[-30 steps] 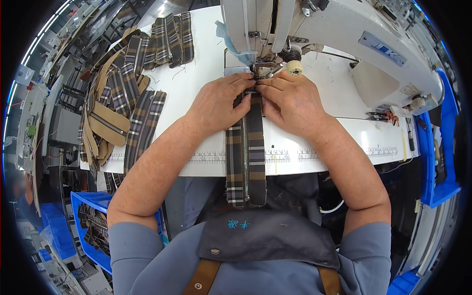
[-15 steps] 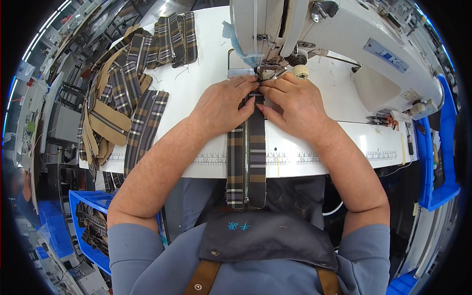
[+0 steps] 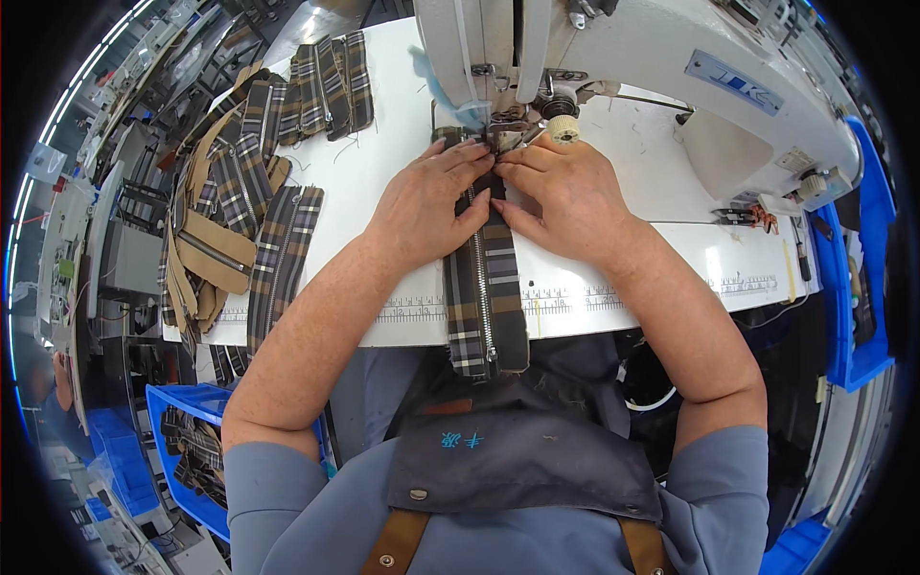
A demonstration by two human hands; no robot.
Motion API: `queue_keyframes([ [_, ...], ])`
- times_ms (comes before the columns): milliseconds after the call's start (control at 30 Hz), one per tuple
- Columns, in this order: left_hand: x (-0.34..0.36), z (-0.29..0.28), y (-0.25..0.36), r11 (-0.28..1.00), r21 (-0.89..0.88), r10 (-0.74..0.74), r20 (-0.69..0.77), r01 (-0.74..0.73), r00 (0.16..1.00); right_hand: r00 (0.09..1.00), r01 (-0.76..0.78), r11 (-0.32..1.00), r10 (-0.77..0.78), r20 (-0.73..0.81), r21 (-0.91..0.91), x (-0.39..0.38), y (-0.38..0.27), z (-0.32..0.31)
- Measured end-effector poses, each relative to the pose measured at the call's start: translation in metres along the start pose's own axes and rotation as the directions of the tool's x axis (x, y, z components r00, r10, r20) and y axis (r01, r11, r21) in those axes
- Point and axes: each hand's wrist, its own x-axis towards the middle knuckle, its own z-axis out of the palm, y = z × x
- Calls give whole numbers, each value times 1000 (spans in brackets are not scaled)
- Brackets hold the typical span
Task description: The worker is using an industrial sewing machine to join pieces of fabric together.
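Observation:
A plaid fabric strip with a metal zipper (image 3: pixel 484 297) runs from the sewing machine's needle area (image 3: pixel 494 129) toward me. Its near end hangs over the table's front edge. My left hand (image 3: pixel 431 196) lies on the strip's left side just before the presser foot, with slightly blurred fingers stretched out and the thumb apart. On the right side, my right hand (image 3: pixel 565 196) rests its fingertips by the foot, its thumb apart on the strip. Both hands are open and press on the fabric. The needle tip is hidden.
A pile of plaid and tan zipper pieces (image 3: pixel 216 244) covers the table's left part. Blue bins (image 3: pixel 196 398) (image 3: pixel 867 355) stand at both sides. Small tools (image 3: pixel 743 217) lie at the right, and a printed ruler (image 3: pixel 412 309) runs along the front edge.
The zipper strip has moved away from me, and part of it now shows behind my left fingers. Those fingers have spread slightly. The whole view has shifted a little.

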Motion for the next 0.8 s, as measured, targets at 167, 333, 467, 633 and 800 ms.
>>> queue_keyframes([
  [167,-1,-1,0,996,-78,-43,12,44,999,1000,15,1000,-15,-14,-6,0,0,1],
  [333,-1,-3,4,992,-102,-73,21,75,997,1000,16,1000,-17,-16,-15,0,-1,1],
  [467,-1,-3,4,988,-110,-104,41,108,994,1000,8,1000,-8,-14,-10,0,-1,1],
  [633,0,-3,5,984,-143,-108,22,110,994,1000,11,1000,-11,-20,-7,-1,-1,1],
  [800,0,1,-4,982,-154,-114,0,113,993,1000,13,1000,-14,-19,-10,0,-1,2],
])
